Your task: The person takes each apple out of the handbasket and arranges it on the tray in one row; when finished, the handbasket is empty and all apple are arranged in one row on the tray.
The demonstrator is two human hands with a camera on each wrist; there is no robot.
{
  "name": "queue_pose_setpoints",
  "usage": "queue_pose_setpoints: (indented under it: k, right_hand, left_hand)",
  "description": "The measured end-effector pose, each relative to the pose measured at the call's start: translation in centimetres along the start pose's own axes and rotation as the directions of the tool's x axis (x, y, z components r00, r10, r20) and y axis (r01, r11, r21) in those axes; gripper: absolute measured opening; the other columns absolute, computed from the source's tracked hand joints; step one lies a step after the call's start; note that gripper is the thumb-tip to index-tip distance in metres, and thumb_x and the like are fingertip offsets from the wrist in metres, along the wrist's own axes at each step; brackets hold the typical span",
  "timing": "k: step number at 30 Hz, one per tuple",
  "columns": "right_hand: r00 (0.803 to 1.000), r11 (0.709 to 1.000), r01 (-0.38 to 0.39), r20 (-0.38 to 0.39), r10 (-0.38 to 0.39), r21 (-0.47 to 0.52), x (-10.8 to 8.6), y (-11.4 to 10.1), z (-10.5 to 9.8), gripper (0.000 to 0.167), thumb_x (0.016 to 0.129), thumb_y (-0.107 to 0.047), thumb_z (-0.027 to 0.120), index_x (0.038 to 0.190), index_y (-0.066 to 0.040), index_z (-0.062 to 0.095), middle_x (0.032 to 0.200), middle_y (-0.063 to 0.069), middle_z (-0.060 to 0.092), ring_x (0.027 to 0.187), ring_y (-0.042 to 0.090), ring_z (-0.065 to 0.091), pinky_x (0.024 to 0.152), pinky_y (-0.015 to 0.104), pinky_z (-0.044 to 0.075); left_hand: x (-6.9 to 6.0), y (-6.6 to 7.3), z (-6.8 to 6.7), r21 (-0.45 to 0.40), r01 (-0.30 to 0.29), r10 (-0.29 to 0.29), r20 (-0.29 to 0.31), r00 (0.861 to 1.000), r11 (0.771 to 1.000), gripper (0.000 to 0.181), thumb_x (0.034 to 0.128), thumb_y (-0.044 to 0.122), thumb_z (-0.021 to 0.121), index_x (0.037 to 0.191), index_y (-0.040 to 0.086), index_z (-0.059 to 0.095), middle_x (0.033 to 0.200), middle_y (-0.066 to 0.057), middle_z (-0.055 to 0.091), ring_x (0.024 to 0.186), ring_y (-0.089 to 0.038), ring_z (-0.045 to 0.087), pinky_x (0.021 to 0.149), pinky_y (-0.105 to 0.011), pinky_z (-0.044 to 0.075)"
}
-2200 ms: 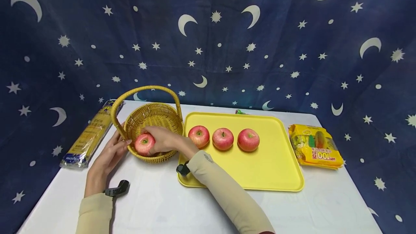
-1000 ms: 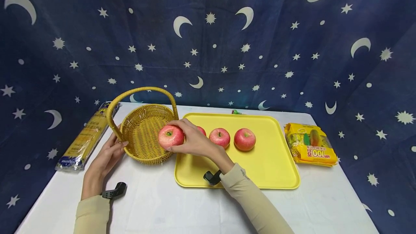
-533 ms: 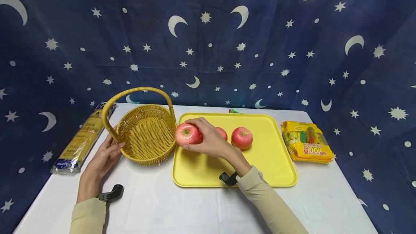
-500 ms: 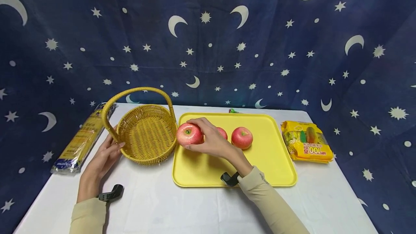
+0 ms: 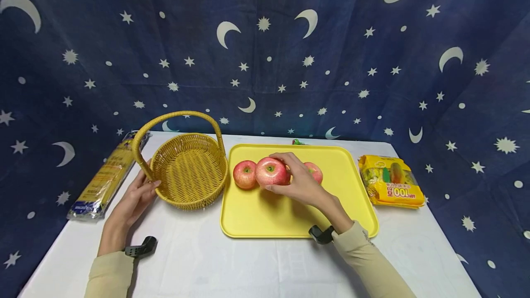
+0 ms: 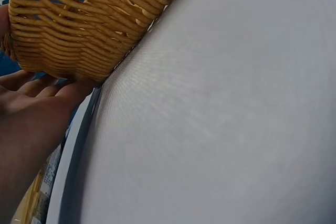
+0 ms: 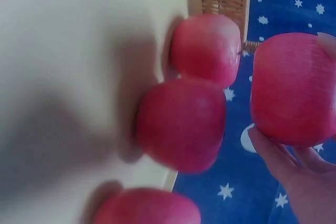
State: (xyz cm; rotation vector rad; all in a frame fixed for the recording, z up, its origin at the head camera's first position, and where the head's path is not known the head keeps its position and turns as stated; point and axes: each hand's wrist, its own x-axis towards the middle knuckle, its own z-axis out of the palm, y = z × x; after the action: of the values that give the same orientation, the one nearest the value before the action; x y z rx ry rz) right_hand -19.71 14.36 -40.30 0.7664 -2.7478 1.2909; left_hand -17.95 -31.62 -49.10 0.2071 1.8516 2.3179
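My right hand (image 5: 302,183) grips a red apple (image 5: 271,172) by its sides, raised above the yellow tray (image 5: 265,220). In the right wrist view that held apple (image 7: 295,90) is apart from the row of apples on the tray. The row's left apple (image 5: 244,174) is in plain sight; the right apple (image 5: 314,172) is partly covered by my hand. The held apple and hand mostly hide the middle one from the head view, but the middle apple (image 7: 181,124) shows in the right wrist view. My left hand (image 5: 131,199) holds the wicker basket (image 5: 188,171) at its left side, thumb at the rim. No apple lies inside.
A long yellow-and-blue plastic packet (image 5: 105,174) lies left of the basket. To the tray's right is a yellow snack bag (image 5: 391,182). A small green-and-red item (image 5: 296,142) peeks from behind the tray. The basket's tall handle (image 5: 178,114) arches over its opening.
My right hand has lifted an apple out of the basket and carried it rightward over the tray, now past the left apple. My left hand has stayed at the basket.
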Motion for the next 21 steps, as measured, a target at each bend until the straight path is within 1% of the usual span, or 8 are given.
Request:
queue_pose_setpoints:
  k: [2, 3, 7, 9, 12, 15, 18, 21]
  right_hand:
    - [1.0, 1.0, -0.004, -0.011, 0.003, -0.02, -0.5, 0.3, -0.6, 0.073, 0.079, -0.036, 0.089, 0.142, -0.023, 0.054, 0.137, -0.001, 0.056, 0.122, 0.019, 0.057, 0.107, 0.049, 0.05]
    - [1.0, 1.0, -0.003, -0.017, 0.003, -0.028, -0.7, 0.4, -0.9, 0.073, 0.079, -0.036, 0.089, 0.141, -0.024, 0.054, 0.137, -0.001, 0.056, 0.122, 0.019, 0.057, 0.107, 0.05, 0.05]
    - [0.997, 0.998, 0.005, -0.073, -0.009, -0.059, -1.8, 1.2, -2.2, 0.072, 0.077, -0.032, 0.091, 0.14, -0.022, 0.056, 0.135, 0.0, 0.059, 0.12, 0.02, 0.059, 0.106, 0.05, 0.051]
    - [0.996, 0.999, 0.002, -0.087, -0.005, -0.032, -2.3, 1.7, -2.7, 0.073, 0.077, -0.029, 0.091, 0.14, -0.02, 0.055, 0.135, 0.002, 0.059, 0.121, 0.022, 0.059, 0.101, 0.048, 0.056]
    - [0.994, 1.0, -0.025, -0.107, 0.024, -0.014, -3.2, 2.5, -3.6, 0.075, 0.077, -0.028, 0.092, 0.141, -0.017, 0.055, 0.136, 0.005, 0.059, 0.122, 0.024, 0.059, 0.1, 0.048, 0.056]
    - [0.99, 0.998, -0.063, -0.125, 0.061, -0.011, -3.9, 3.2, -4.7, 0.075, 0.078, -0.027, 0.091, 0.143, -0.016, 0.053, 0.138, 0.008, 0.058, 0.124, 0.027, 0.058, 0.099, 0.051, 0.056]
    - [0.984, 0.995, -0.1, -0.148, 0.096, -0.02, -4.6, 3.8, -5.9, 0.075, 0.08, -0.025, 0.09, 0.144, -0.014, 0.052, 0.139, 0.01, 0.057, 0.126, 0.03, 0.056, 0.099, 0.054, 0.056]
    - [0.979, 0.992, -0.119, -0.174, 0.109, -0.049, -5.3, 4.4, -7.1, 0.074, 0.082, -0.024, 0.088, 0.145, -0.013, 0.051, 0.14, 0.012, 0.056, 0.126, 0.032, 0.055, 0.099, 0.057, 0.055]
  left_hand:
    - [0.0, 0.0, 0.0, 0.006, 0.004, -0.004, -0.004, 1.0, 1.0, 0.082, 0.1056, 0.001, 0.045, 0.166, 0.019, -0.007, 0.172, -0.019, -0.011, 0.129, 0.01, 0.049, 0.102, -0.012, 0.046]
    - [0.1, 0.1, 0.0, 0.009, 0.005, -0.005, -0.005, 1.0, 1.0, 0.082, 0.1056, 0.001, 0.045, 0.166, 0.019, -0.008, 0.172, -0.019, -0.012, 0.128, 0.01, 0.049, 0.102, -0.012, 0.046]
    - [0.1, 0.1, 0.0, 0.015, 0.004, -0.004, 0.006, 1.0, 1.0, 0.082, 0.1058, 0.001, 0.045, 0.166, 0.018, -0.008, 0.172, -0.02, -0.012, 0.13, 0.01, 0.047, 0.103, -0.011, 0.045]
    - [0.1, 0.2, 0.0, 0.013, 0.009, -0.009, 0.013, 1.0, 1.0, 0.081, 0.106, 0.002, 0.044, 0.166, 0.019, -0.007, 0.172, -0.019, -0.012, 0.131, 0.01, 0.046, 0.103, -0.011, 0.045]
    - [0.0, 0.3, -0.1, 0.011, 0.027, -0.028, 0.017, 0.999, 1.0, 0.081, 0.106, 0.002, 0.045, 0.166, 0.02, -0.007, 0.172, -0.017, -0.012, 0.13, 0.01, 0.046, 0.102, -0.011, 0.045]
    - [-0.1, 0.5, 0.0, 0.013, 0.034, -0.035, 0.018, 0.999, 0.999, 0.082, 0.1061, 0.003, 0.045, 0.166, 0.021, -0.008, 0.172, -0.016, -0.013, 0.129, 0.011, 0.046, 0.103, -0.01, 0.044]
    - [-0.1, 0.5, 0.0, 0.018, 0.023, -0.023, 0.02, 1.0, 1.0, 0.082, 0.1062, 0.003, 0.045, 0.166, 0.019, -0.008, 0.172, -0.017, -0.013, 0.13, 0.011, 0.046, 0.103, -0.011, 0.044]
    - [0.0, 0.4, 0.0, 0.018, 0.009, -0.009, 0.022, 1.0, 1.0, 0.081, 0.1062, 0.003, 0.045, 0.166, 0.018, -0.008, 0.173, -0.017, -0.011, 0.131, 0.01, 0.046, 0.103, -0.01, 0.044]
